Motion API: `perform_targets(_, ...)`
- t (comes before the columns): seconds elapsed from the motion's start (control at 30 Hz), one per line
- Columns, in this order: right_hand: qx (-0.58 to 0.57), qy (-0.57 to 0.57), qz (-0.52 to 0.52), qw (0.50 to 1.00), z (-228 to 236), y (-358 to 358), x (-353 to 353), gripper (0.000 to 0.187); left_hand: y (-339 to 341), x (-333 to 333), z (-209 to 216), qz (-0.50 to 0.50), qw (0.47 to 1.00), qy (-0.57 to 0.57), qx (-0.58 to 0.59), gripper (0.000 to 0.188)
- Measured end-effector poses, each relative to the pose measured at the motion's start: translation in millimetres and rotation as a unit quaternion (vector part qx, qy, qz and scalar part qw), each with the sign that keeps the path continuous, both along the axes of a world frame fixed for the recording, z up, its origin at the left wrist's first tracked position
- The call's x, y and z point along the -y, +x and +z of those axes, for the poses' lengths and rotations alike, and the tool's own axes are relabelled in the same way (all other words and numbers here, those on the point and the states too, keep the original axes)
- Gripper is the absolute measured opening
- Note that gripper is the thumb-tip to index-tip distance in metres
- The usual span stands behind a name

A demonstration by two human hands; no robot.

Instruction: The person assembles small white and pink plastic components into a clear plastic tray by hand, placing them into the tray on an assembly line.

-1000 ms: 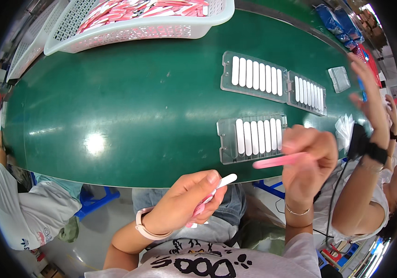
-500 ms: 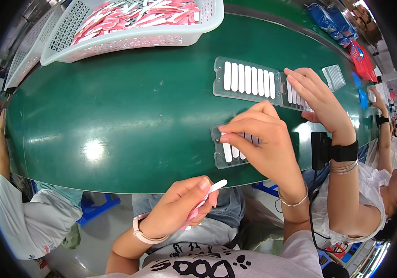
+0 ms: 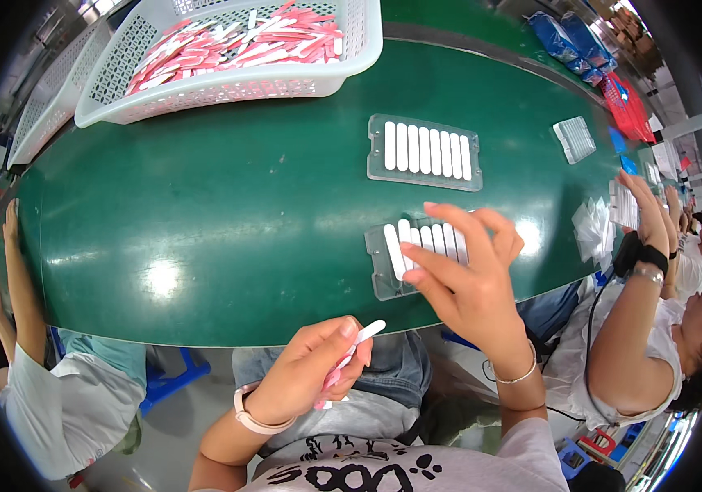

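Note:
My left hand point(image 3: 318, 357) is closed around a small bundle of flat, round-ended nail files point(image 3: 371, 330), white and pink, one white end sticking out past the thumb. Over the near clear plastic tray point(image 3: 381, 285) is my right hand point(image 3: 470, 275), fingers apart, with index finger and thumb at the white nail files point(image 3: 394, 252) lying there. The leftmost files sit slightly uneven, and the hand hides the tray's right part. Beyond it lies another clear tray point(image 3: 424, 180) with several white nail files side by side.
A white perforated basket point(image 3: 203, 97) heaped with pink and white nail files stands at the far left. At the right are a small filled case point(image 3: 574, 139), clear plastic bags point(image 3: 593, 232) and a co-worker's hand point(image 3: 650, 215) by another tray point(image 3: 624, 205). Other people sit left and right.
The co-worker's hand has moved right, away from the far trays, and the tray it was on has left that spot. My right hand's fingers have spread, uncovering more files.

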State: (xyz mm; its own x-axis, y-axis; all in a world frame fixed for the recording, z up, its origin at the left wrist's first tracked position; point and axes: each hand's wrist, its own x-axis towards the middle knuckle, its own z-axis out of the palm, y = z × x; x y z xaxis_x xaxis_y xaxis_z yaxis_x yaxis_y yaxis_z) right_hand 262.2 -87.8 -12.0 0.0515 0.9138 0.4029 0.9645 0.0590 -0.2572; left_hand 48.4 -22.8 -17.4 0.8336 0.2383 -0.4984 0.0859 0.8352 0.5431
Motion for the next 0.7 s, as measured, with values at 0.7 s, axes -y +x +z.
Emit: perform_targets(0.7, 0.022, -0.074, 0.073, 0.994, 7.4, -3.4, 15.8, 0.051, -27.8, 8.1, 7.9, 0.144, 0.989, 0.017, -0.025, 0.039)
